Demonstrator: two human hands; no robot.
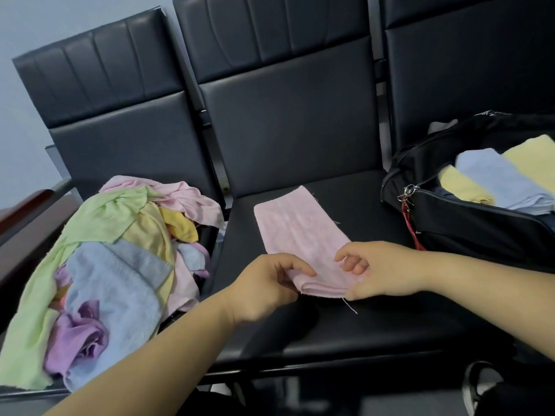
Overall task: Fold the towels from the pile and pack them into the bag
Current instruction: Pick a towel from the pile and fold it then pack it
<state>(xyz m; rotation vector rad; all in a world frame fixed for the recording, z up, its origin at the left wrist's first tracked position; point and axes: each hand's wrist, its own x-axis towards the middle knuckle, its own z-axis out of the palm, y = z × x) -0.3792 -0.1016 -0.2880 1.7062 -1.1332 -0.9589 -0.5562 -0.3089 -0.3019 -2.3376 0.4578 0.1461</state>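
Left hand (264,288), right hand (381,271), both pinching pink towel (300,226)

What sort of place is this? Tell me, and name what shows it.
Probably a waiting room or lobby rather than a home: a row of joined black padded seats against a plain wall, with a wooden armrest at the end. The towel pile, pink towel and bag just lie on the seats.

The pink towel (300,229) is soft matt cloth with loose threads; the seats (288,121) are smooth, slightly glossy black leather-like material.
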